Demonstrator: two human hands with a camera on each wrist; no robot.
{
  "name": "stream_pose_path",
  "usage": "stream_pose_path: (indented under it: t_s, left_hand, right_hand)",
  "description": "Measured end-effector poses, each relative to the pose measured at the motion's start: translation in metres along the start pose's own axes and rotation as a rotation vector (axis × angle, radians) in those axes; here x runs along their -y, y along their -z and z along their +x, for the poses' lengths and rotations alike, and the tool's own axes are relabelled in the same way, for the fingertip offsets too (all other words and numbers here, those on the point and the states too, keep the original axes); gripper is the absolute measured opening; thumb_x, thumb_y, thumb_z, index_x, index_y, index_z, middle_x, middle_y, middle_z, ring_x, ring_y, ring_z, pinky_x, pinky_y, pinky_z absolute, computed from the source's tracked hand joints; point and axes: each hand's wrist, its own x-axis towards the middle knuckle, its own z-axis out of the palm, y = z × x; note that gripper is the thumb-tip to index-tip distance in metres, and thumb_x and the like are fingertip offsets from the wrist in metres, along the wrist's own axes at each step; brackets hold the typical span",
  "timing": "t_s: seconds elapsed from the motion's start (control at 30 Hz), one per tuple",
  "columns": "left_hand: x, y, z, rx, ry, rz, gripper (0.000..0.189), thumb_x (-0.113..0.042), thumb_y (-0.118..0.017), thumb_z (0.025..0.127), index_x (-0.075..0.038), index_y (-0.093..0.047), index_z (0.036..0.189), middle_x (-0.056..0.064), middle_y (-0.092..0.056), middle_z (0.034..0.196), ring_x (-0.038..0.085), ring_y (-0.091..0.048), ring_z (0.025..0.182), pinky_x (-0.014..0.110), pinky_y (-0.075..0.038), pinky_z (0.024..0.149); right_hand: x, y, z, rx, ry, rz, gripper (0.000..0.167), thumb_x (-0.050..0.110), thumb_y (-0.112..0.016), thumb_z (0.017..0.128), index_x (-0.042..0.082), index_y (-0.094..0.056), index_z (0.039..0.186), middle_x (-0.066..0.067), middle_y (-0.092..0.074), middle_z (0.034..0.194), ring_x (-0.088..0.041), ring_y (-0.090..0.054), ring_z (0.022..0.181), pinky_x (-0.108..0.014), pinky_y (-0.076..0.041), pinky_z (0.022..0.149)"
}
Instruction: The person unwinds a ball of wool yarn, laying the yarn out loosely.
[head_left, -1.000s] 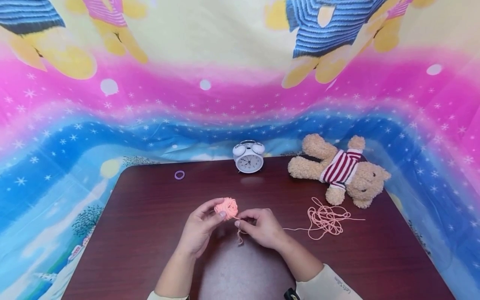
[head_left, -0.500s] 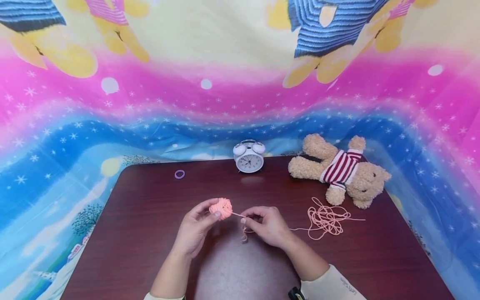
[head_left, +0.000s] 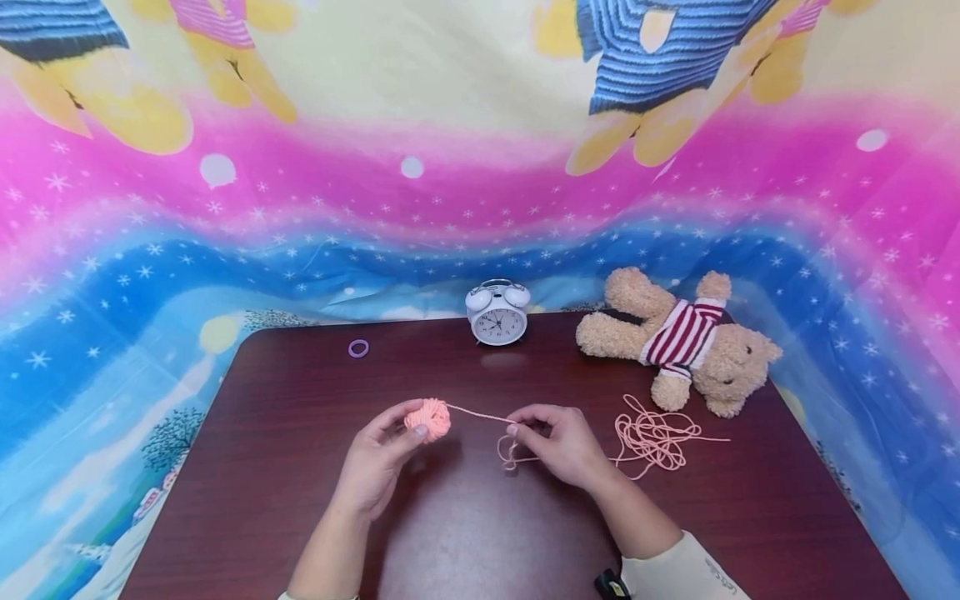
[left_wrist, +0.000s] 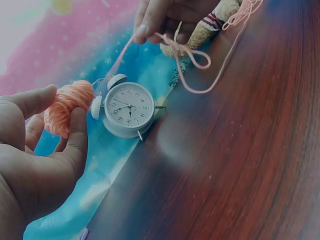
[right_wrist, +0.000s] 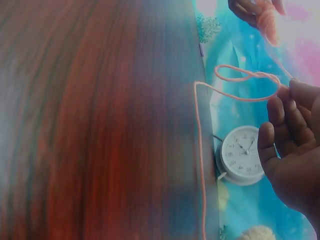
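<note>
Now, forward-left of a twin-bell alarm clock point(head_left: 498, 318), the left hand point(head_left: 372, 467) grips a peach yarn ball point(head_left: 428, 419) between thumb and curled fingers; forward-right of the clock, the right hand point(head_left: 566, 447) pinches its strand point(head_left: 480, 414). A hard tug could knot the dangling loop point(left_wrist: 190, 51). Clock numerals point(left_wrist: 116, 111) are legible; lettering point(head_left: 722, 577) on the right sleeve point(head_left: 671, 571) isn't.

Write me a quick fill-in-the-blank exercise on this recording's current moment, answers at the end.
1. The strand pinched by the right hand runs to the wound yarn held in the person's ____ hand.
2. On the table, a white ____ stands between the small ring and the teddy bear.
3. The bear's dark red and white top is patterned with ____.
4. The ring's color is ____.

Missing words: left; alarm clock; stripes; purple.
</note>
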Motion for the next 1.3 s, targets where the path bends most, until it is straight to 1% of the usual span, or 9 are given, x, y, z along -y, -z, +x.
stream_pose_path:
  t_s: [0.17, 0.23, 0.37, 0.57, 0.8, 1.0, 1.07, 1.2, 1.3]
  left_hand:
    - [0.000, 0.005, 0.000, -0.003, -0.004, 0.003, 0.047, 0.007, -0.070, 0.092, 0.011, -0.056, 0.137, 0.011, -0.069, 0.115, 0.017, -0.068, 0.102, 0.029, -0.060, 0.089]
    - [0.000, 0.008, 0.000, -0.010, -0.007, 0.011, 0.046, 0.007, -0.071, 0.091, 0.010, -0.058, 0.136, 0.011, -0.068, 0.116, 0.017, -0.068, 0.101, 0.029, -0.060, 0.089]
    - [-0.001, 0.013, 0.001, -0.032, -0.004, 0.028, 0.044, 0.006, -0.072, 0.091, 0.006, -0.061, 0.134, 0.010, -0.068, 0.116, 0.016, -0.067, 0.101, 0.029, -0.060, 0.089]
    - [-0.006, 0.019, 0.000, -0.048, 0.006, 0.047, 0.048, 0.005, -0.072, 0.092, 0.007, -0.058, 0.138, 0.008, -0.067, 0.116, 0.016, -0.067, 0.100, 0.029, -0.060, 0.090]
    - [-0.012, 0.030, -0.001, -0.050, -0.001, 0.069, 0.050, 0.005, -0.072, 0.093, 0.009, -0.055, 0.139, 0.006, -0.069, 0.115, 0.015, -0.068, 0.101, 0.029, -0.059, 0.092]
    - [-0.014, 0.037, -0.003, -0.062, 0.012, 0.081, 0.050, 0.003, -0.073, 0.093, 0.007, -0.056, 0.140, 0.005, -0.069, 0.115, 0.016, -0.070, 0.101, 0.029, -0.059, 0.093]
    - [-0.015, 0.039, -0.004, -0.068, 0.018, 0.082, 0.050, 0.004, -0.073, 0.093, 0.007, -0.055, 0.140, 0.006, -0.068, 0.116, 0.016, -0.070, 0.102, 0.029, -0.059, 0.093]
    - [-0.015, 0.043, -0.005, -0.082, 0.022, 0.082, 0.051, 0.004, -0.072, 0.093, 0.008, -0.055, 0.140, 0.006, -0.067, 0.117, 0.016, -0.069, 0.103, 0.029, -0.059, 0.093]
    - [-0.015, 0.046, -0.006, -0.086, 0.013, 0.085, 0.050, 0.004, -0.072, 0.093, 0.009, -0.054, 0.140, 0.006, -0.067, 0.117, 0.016, -0.068, 0.103, 0.029, -0.059, 0.093]
  right_hand:
    - [-0.007, 0.008, -0.002, -0.036, -0.010, -0.053, 0.007, 0.024, -0.081, 0.093, 0.026, -0.080, 0.100, 0.016, -0.075, 0.086, -0.006, -0.069, 0.079, -0.025, -0.057, 0.072]
    - [-0.009, 0.011, -0.003, -0.044, -0.019, -0.064, 0.007, 0.024, -0.081, 0.093, 0.026, -0.080, 0.099, 0.016, -0.074, 0.086, -0.006, -0.069, 0.078, -0.025, -0.056, 0.072]
    - [-0.013, 0.018, -0.005, -0.050, -0.043, -0.069, 0.007, 0.026, -0.080, 0.093, 0.025, -0.080, 0.100, 0.015, -0.074, 0.085, -0.005, -0.069, 0.077, -0.024, -0.055, 0.071]
    - [-0.019, 0.031, -0.010, -0.067, -0.074, -0.078, 0.009, 0.026, -0.080, 0.093, 0.022, -0.080, 0.101, 0.015, -0.075, 0.087, -0.007, -0.068, 0.079, -0.024, -0.055, 0.072]
    - [-0.028, 0.046, -0.016, -0.098, -0.068, -0.081, 0.012, 0.026, -0.080, 0.094, 0.019, -0.080, 0.103, 0.014, -0.075, 0.085, -0.007, -0.069, 0.078, -0.024, -0.055, 0.071]
    - [-0.034, 0.060, -0.023, -0.118, -0.069, -0.072, 0.014, 0.023, -0.079, 0.094, 0.013, -0.080, 0.104, 0.010, -0.076, 0.087, -0.008, -0.069, 0.081, -0.023, -0.054, 0.073]
    - [-0.037, 0.065, -0.025, -0.124, -0.077, -0.080, 0.015, 0.024, -0.079, 0.094, 0.014, -0.080, 0.105, 0.010, -0.076, 0.087, -0.008, -0.069, 0.081, -0.023, -0.054, 0.074]
    - [-0.039, 0.075, -0.029, -0.138, -0.098, -0.104, 0.015, 0.028, -0.079, 0.094, 0.017, -0.080, 0.105, 0.012, -0.075, 0.087, -0.008, -0.066, 0.079, -0.024, -0.053, 0.071]
    - [-0.041, 0.084, -0.033, -0.145, -0.114, -0.129, 0.015, 0.030, -0.078, 0.095, 0.020, -0.080, 0.106, 0.011, -0.075, 0.088, -0.011, -0.066, 0.080, -0.025, -0.052, 0.069]
